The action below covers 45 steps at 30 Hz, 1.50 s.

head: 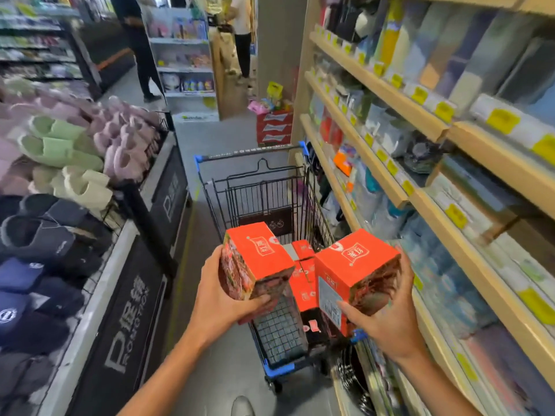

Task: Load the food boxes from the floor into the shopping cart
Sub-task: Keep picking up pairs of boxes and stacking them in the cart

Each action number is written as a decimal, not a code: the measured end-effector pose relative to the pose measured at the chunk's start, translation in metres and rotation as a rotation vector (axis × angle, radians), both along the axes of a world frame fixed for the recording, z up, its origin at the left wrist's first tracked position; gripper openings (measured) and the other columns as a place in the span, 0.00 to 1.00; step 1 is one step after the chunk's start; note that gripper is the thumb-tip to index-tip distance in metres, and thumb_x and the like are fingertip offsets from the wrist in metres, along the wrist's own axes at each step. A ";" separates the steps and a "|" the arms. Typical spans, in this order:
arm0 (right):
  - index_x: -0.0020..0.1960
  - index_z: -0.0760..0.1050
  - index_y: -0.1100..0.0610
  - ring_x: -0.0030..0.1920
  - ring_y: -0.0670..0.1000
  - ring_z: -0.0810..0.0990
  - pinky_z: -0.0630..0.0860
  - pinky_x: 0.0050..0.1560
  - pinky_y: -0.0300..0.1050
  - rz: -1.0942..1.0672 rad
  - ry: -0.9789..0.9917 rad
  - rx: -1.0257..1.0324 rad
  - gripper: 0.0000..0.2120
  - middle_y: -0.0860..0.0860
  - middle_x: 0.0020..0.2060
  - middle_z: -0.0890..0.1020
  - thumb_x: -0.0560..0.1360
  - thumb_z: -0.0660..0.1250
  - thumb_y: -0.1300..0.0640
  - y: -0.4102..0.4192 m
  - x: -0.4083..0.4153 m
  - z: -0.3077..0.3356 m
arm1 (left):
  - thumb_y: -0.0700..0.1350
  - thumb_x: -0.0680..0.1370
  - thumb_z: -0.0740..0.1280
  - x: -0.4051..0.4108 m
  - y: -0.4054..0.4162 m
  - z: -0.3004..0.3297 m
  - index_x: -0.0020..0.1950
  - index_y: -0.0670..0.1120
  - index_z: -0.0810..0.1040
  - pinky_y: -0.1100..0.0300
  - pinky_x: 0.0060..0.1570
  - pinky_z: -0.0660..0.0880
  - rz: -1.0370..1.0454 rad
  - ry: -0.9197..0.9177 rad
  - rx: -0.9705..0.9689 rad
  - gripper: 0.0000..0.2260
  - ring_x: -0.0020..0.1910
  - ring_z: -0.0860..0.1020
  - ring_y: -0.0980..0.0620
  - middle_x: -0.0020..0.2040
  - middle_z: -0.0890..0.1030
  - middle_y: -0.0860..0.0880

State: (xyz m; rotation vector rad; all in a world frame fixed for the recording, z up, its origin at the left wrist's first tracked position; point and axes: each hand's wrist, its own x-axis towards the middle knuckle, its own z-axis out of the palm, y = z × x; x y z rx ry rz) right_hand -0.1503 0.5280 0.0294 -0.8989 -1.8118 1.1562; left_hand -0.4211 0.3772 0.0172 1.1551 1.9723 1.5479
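Here each hand — left hand [220, 298], right hand [387, 322] — grips an orange food box [258, 259] over the shopping cart [279, 334]; the slipper bin's banner [129, 322] reads "PROMOTION".

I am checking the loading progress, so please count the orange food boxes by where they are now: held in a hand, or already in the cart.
Held in the left hand: 1, the left box
Held in the right hand: 1, the right box
Already in the shopping cart: at least 2, boxes in the cart; more may be hidden
Total: at least 4
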 end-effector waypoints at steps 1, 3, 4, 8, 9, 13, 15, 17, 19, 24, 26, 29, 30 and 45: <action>0.80 0.48 0.40 0.72 0.47 0.71 0.72 0.68 0.40 0.000 -0.009 -0.012 0.63 0.48 0.73 0.68 0.56 0.84 0.38 0.012 -0.010 -0.003 | 0.60 0.56 0.85 -0.010 0.014 -0.004 0.73 0.65 0.63 0.47 0.72 0.69 -0.003 -0.008 -0.014 0.50 0.72 0.69 0.55 0.70 0.71 0.58; 0.80 0.47 0.42 0.73 0.49 0.70 0.72 0.70 0.47 0.004 -0.032 -0.029 0.63 0.48 0.73 0.68 0.57 0.84 0.38 0.032 -0.028 -0.010 | 0.60 0.56 0.84 -0.028 0.038 -0.014 0.74 0.63 0.63 0.47 0.72 0.69 0.006 -0.041 -0.036 0.50 0.72 0.69 0.56 0.70 0.71 0.58; 0.80 0.47 0.43 0.73 0.50 0.70 0.71 0.71 0.54 0.006 -0.033 -0.045 0.64 0.48 0.73 0.68 0.57 0.84 0.38 0.043 -0.036 -0.015 | 0.60 0.56 0.84 -0.037 0.050 -0.018 0.74 0.61 0.63 0.46 0.72 0.69 0.005 -0.063 -0.049 0.51 0.72 0.70 0.56 0.70 0.72 0.57; 0.81 0.48 0.43 0.74 0.47 0.69 0.68 0.74 0.58 0.003 -0.046 -0.111 0.62 0.44 0.73 0.69 0.59 0.85 0.47 0.081 -0.062 -0.035 | 0.63 0.56 0.84 -0.058 0.095 -0.036 0.75 0.59 0.63 0.45 0.71 0.70 -0.018 -0.117 -0.093 0.51 0.71 0.71 0.55 0.70 0.72 0.55; 0.81 0.47 0.43 0.74 0.43 0.68 0.67 0.74 0.53 -0.006 -0.051 -0.120 0.62 0.41 0.73 0.69 0.60 0.85 0.53 0.090 -0.067 -0.042 | 0.63 0.56 0.84 -0.060 0.104 -0.039 0.74 0.61 0.64 0.46 0.71 0.70 -0.013 -0.121 -0.103 0.51 0.71 0.71 0.56 0.70 0.72 0.55; 0.80 0.41 0.38 0.74 0.38 0.65 0.67 0.73 0.45 0.054 -0.073 -0.205 0.66 0.40 0.76 0.63 0.61 0.84 0.60 0.135 -0.082 -0.066 | 0.58 0.58 0.84 -0.061 0.139 -0.052 0.68 0.70 0.63 0.56 0.70 0.70 -0.011 -0.177 -0.144 0.45 0.70 0.71 0.60 0.70 0.72 0.54; 0.80 0.40 0.38 0.76 0.42 0.64 0.65 0.75 0.50 0.073 -0.134 -0.180 0.65 0.44 0.76 0.62 0.61 0.83 0.53 0.159 -0.085 -0.083 | 0.53 0.59 0.84 -0.060 0.154 -0.062 0.68 0.68 0.62 0.62 0.68 0.69 -0.003 -0.196 -0.172 0.45 0.69 0.71 0.62 0.70 0.71 0.54; 0.81 0.40 0.39 0.76 0.48 0.64 0.65 0.75 0.58 0.082 -0.208 -0.163 0.64 0.49 0.75 0.62 0.61 0.82 0.48 0.183 -0.092 -0.102 | 0.46 0.60 0.83 -0.059 0.165 -0.074 0.72 0.62 0.62 0.71 0.63 0.69 0.032 -0.238 -0.181 0.47 0.68 0.72 0.64 0.70 0.72 0.53; 0.81 0.42 0.40 0.73 0.49 0.65 0.65 0.72 0.53 0.131 -0.276 -0.145 0.62 0.48 0.71 0.62 0.62 0.81 0.46 0.206 -0.105 -0.119 | 0.40 0.61 0.82 -0.061 0.178 -0.088 0.75 0.55 0.61 0.76 0.59 0.69 0.063 -0.272 -0.179 0.48 0.67 0.72 0.66 0.70 0.72 0.54; 0.77 0.61 0.44 0.70 0.44 0.64 0.61 0.68 0.34 0.222 -0.382 -0.064 0.47 0.51 0.66 0.66 0.62 0.78 0.46 0.250 -0.138 -0.168 | 0.34 0.64 0.83 -0.079 0.215 -0.126 0.78 0.56 0.55 0.69 0.66 0.69 0.122 -0.311 -0.181 0.53 0.69 0.70 0.66 0.71 0.71 0.58; 0.72 0.65 0.39 0.69 0.52 0.66 0.63 0.67 0.44 0.237 -0.433 -0.043 0.43 0.50 0.64 0.67 0.60 0.77 0.42 0.263 -0.152 -0.190 | 0.36 0.64 0.84 -0.090 0.229 -0.145 0.79 0.55 0.54 0.64 0.70 0.69 0.135 -0.331 -0.181 0.54 0.71 0.70 0.64 0.72 0.70 0.57; 0.71 0.65 0.37 0.67 0.51 0.66 0.65 0.65 0.47 0.268 -0.494 0.005 0.42 0.47 0.63 0.67 0.59 0.77 0.42 0.275 -0.166 -0.221 | 0.38 0.62 0.85 -0.107 0.245 -0.173 0.78 0.54 0.57 0.72 0.64 0.70 0.153 -0.336 -0.178 0.52 0.68 0.71 0.66 0.70 0.72 0.57; 0.71 0.66 0.37 0.67 0.49 0.66 0.65 0.66 0.47 0.280 -0.501 0.023 0.42 0.47 0.64 0.67 0.59 0.78 0.42 0.280 -0.171 -0.231 | 0.37 0.62 0.84 -0.113 0.250 -0.181 0.77 0.54 0.58 0.75 0.61 0.69 0.163 -0.329 -0.176 0.52 0.67 0.72 0.67 0.69 0.72 0.57; 0.73 0.64 0.31 0.74 0.38 0.56 0.52 0.71 0.27 0.633 -0.429 -0.029 0.47 0.42 0.72 0.55 0.63 0.83 0.55 0.331 -0.295 -0.338 | 0.58 0.58 0.84 -0.195 0.264 -0.227 0.79 0.57 0.59 0.44 0.72 0.69 0.294 -0.198 -0.037 0.54 0.73 0.70 0.54 0.72 0.72 0.54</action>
